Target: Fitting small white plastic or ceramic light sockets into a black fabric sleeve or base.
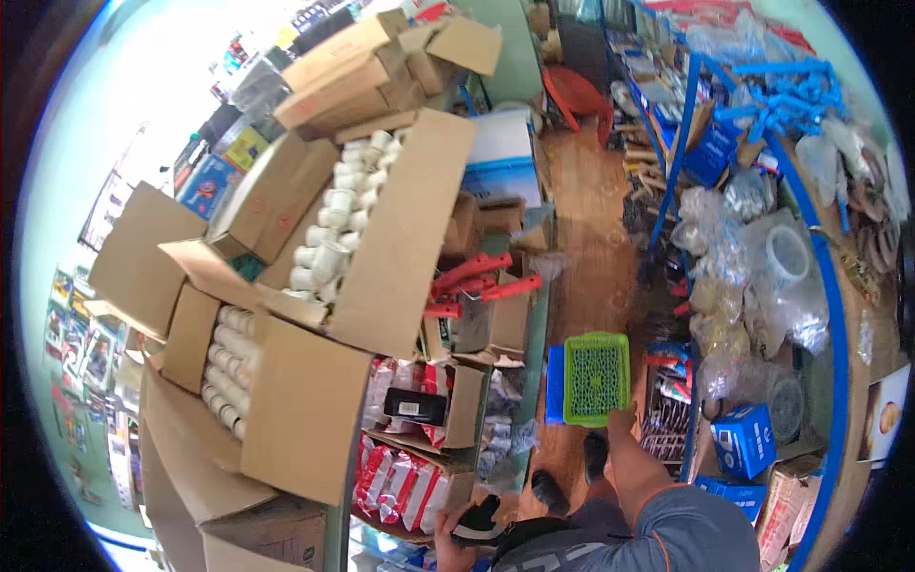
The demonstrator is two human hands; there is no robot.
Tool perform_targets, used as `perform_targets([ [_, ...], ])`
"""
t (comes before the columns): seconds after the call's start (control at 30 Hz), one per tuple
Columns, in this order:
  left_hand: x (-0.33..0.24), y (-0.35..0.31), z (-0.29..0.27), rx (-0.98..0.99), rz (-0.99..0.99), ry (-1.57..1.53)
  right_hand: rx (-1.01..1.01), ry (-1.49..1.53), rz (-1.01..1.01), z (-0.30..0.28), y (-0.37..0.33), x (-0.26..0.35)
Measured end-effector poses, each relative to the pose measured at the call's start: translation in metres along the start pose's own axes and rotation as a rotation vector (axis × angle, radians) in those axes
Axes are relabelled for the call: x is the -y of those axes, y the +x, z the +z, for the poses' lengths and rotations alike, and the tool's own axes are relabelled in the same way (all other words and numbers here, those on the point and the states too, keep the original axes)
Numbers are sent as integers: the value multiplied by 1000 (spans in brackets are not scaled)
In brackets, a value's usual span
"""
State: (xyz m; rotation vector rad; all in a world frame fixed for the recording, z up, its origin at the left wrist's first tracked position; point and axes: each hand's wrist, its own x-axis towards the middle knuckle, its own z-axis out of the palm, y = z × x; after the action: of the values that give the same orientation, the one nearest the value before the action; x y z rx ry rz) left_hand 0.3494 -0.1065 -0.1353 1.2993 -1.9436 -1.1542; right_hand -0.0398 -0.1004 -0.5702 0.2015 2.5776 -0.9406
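Note:
My right hand [621, 419] grips the near right corner of a green plastic basket [624, 367] with a lattice bottom. A blue basket or tray [555, 386] shows under its left side. Both are over the wooden floor ahead of my feet. At the lower edge, my left hand [450, 541] is closed around a black thing with a white band [479, 521]; its kind is not clear. Beside that hand stands an open carton [464, 500] of red-and-white packets [405, 486].
To the left, open cardboard boxes [305, 410] hold rows of white plastic fittings [329, 229]. Red-handled tools [481, 281] stick out beside the aisle [591, 229]. On the right, a blue-framed rack [834, 324] carries bagged goods and blue boxes [743, 440]. A red chair [579, 98] stands farther off.

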Motion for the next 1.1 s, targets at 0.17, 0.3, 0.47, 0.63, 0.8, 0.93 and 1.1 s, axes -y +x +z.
perform_targets([
  [0.17,-3,-4,-16,-211,123,26,141,466,-205,-57,-38,135],
  [0.3,-10,-10,-37,-209,154,-56,466,958,-309,-147,-109,286],
  [0.47,-16,-20,-51,-330,99,-191,698,1153,-584,-250,-207,408],
  [0.63,-52,0,-25,-623,-142,-974,1411,982,-1160,-286,-285,425],
  [0.8,-112,43,16,-639,-340,-1168,1813,33,-1890,-291,-337,387],
  [0.93,-123,55,19,-270,-39,-1014,1896,61,-1627,-283,-316,396],
  [1.1,-49,-23,9,-83,-455,-473,1867,380,-1663,-273,-243,474],
])
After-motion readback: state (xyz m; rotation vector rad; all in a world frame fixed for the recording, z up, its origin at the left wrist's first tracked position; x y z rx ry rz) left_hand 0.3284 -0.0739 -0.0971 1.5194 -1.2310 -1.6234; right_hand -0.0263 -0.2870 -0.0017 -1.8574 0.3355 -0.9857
